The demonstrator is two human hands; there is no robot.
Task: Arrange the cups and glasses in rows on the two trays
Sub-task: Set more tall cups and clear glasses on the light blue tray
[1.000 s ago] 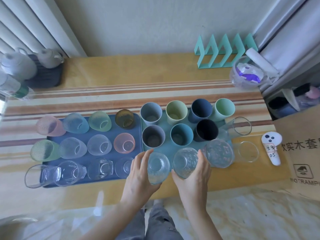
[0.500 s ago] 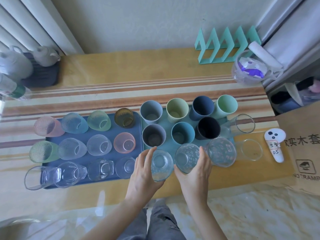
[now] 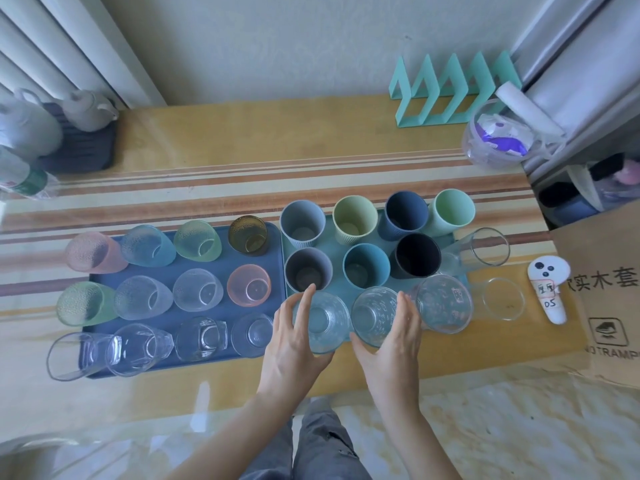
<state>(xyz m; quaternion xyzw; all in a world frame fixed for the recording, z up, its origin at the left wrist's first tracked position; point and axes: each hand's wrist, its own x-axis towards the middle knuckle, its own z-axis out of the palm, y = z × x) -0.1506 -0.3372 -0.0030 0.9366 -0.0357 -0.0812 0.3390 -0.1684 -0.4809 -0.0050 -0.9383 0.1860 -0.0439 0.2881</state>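
Note:
A dark blue tray (image 3: 221, 263) on the left holds three rows of tinted and clear glasses. The teal tray (image 3: 336, 256) on the right carries two rows of coloured plastic cups. Along its front edge stand two clear glasses side by side. My left hand (image 3: 291, 344) cups the left clear glass (image 3: 322, 322) from its left side. My right hand (image 3: 393, 344) holds the right clear glass (image 3: 374, 313), thumb underneath and fingers on its right side. A printed glass (image 3: 445, 306) stands just right of my right hand. Further right stand a clear glass (image 3: 502, 299) and a tall one (image 3: 485, 252).
A cardboard box (image 3: 606, 292) and a white labelled device (image 3: 550, 289) lie at the right. At the back are a teal rack (image 3: 450, 95), a plastic tub (image 3: 498, 140), teapots (image 3: 86, 109) on a dark mat, and a bottle (image 3: 24, 180) at the far left.
Both hands have pushed the two clear glasses slightly away from me into the teal tray's front row. My fingers now lie straighter along the glasses.

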